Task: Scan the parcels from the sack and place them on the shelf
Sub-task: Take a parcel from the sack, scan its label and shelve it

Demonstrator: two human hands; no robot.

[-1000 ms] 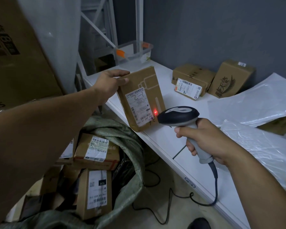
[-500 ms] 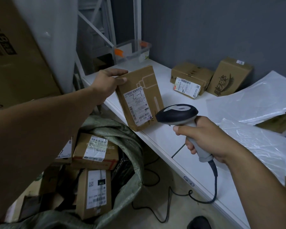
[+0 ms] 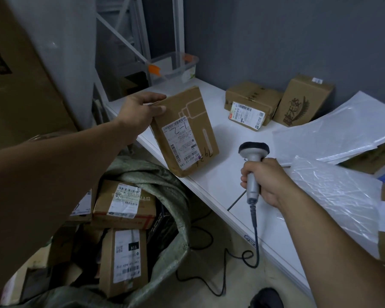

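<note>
Grey wall (image 3: 276,41) backs a white shelf (image 3: 222,174) running from far left to near right; a large cardboard carton (image 3: 20,90) fills the left edge of the view. On the floor below the shelf's front edge stands an open green woven sack (image 3: 176,196) holding several labelled parcels (image 3: 125,201). Clear plastic sheets (image 3: 333,134) cover the right of the shelf. At the back of the shelf are two brown boxes (image 3: 253,96), touching each other, the right one leaning on the wall; a clear plastic bin (image 3: 178,67) sits at the far end.

Held parcel (image 3: 187,121): flat brown box, tilted, label towards the camera, over the shelf's front edge; whether its lower corner rests on the shelf cannot be confirmed. Left hand (image 3: 138,110): grips the parcel's upper left corner, thumb on the front, fingers curled behind.

Right hand (image 3: 267,181): fingers wrapped round the handle of a barcode scanner (image 3: 252,165), held over the shelf just right of the parcel, head pointing away towards the wall; its cable (image 3: 256,236) drops past the shelf edge to the floor.
</note>
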